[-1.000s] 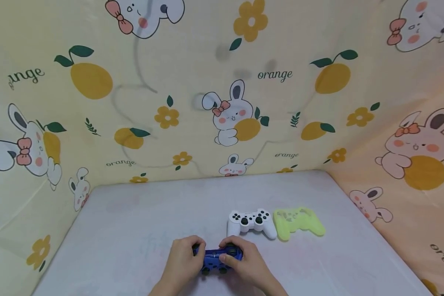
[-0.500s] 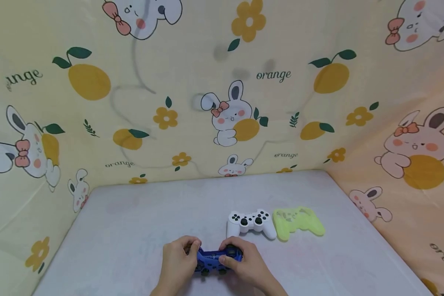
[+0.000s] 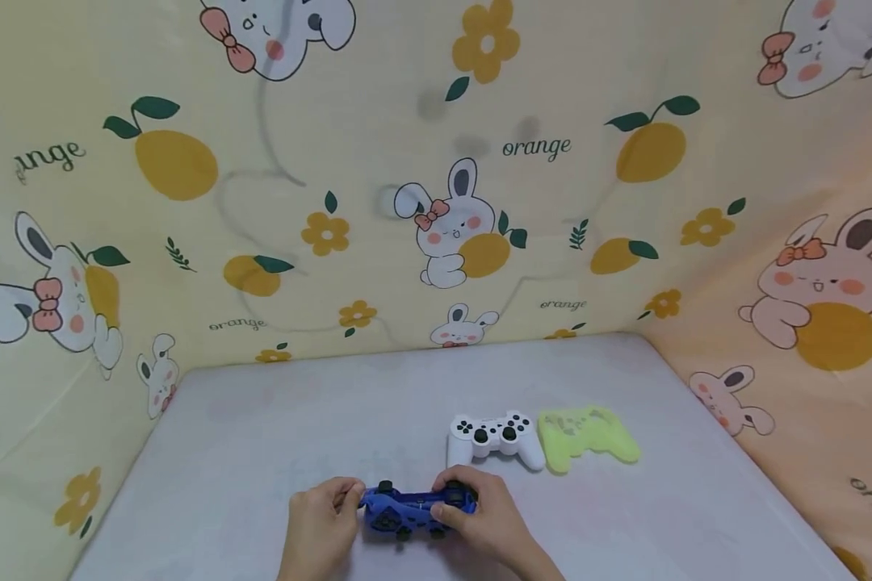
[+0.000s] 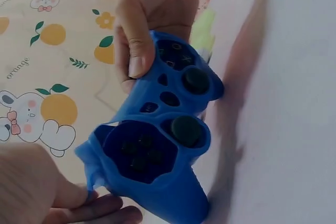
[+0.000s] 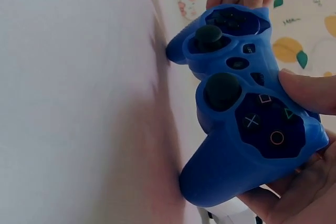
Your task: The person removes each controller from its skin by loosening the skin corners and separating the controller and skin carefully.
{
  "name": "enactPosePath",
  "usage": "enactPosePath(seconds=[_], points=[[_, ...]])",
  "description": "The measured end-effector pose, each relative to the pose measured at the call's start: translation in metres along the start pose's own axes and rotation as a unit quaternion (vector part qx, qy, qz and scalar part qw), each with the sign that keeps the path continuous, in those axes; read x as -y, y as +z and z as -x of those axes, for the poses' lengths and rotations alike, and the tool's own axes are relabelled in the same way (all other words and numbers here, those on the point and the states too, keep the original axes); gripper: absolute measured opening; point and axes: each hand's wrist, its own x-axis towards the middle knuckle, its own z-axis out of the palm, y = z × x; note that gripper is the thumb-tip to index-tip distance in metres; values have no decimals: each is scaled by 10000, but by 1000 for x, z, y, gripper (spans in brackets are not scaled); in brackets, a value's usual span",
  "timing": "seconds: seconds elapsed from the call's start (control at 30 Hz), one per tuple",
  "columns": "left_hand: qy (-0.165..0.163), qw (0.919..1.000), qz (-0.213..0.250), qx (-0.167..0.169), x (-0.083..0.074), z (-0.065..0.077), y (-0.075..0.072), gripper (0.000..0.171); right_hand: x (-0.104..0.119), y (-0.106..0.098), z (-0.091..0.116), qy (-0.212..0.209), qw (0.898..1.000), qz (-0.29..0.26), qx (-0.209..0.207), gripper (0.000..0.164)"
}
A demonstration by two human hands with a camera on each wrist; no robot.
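A dark blue game controller (image 3: 416, 499) sits in a lighter blue silicone cover (image 4: 176, 190), its sticks and buttons showing through the cutouts. At the controller's left shoulder, my left hand (image 3: 318, 520) pinches the cover's edge between thumb and fingers and stretches it outward. A gap shows there between cover and controller in the left wrist view. My right hand (image 3: 492, 516) grips the other end, thumb (image 5: 310, 92) on the top edge and fingers curled underneath. Both handle ends point down toward the table in the wrist views.
Behind my right hand lies a white game controller (image 3: 496, 432). Beside it, on the right, is a yellow-green silicone cover (image 3: 589, 440), flat on the pale table (image 3: 276, 428). Patterned cloth walls (image 3: 363, 121) enclose the table at the back and sides.
My left hand has moved left, drawing the cover's corner outward, so the controller's left shoulder and d-pad side now show. My right hand keeps its hold in nearly the same place.
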Motion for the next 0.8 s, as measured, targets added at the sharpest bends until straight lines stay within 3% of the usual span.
enactPosePath(seconds=[0.17,0.43,0.53,0.8], points=[[147,9990,-357,232,-3,0,-4,4,0,-2,2,36,10000,-25,-67,22],[212,9938,-1061,266,-11,0,-8,4,0,1,0,39,9999,78,-118,24],[265,9946,-970,267,-11,-3,-6,6,1,2,-2,63,9998,133,-114,24],[100,9980,160,596,3,-2,-11,8,9,1,-5,230,9995,124,-164,23]])
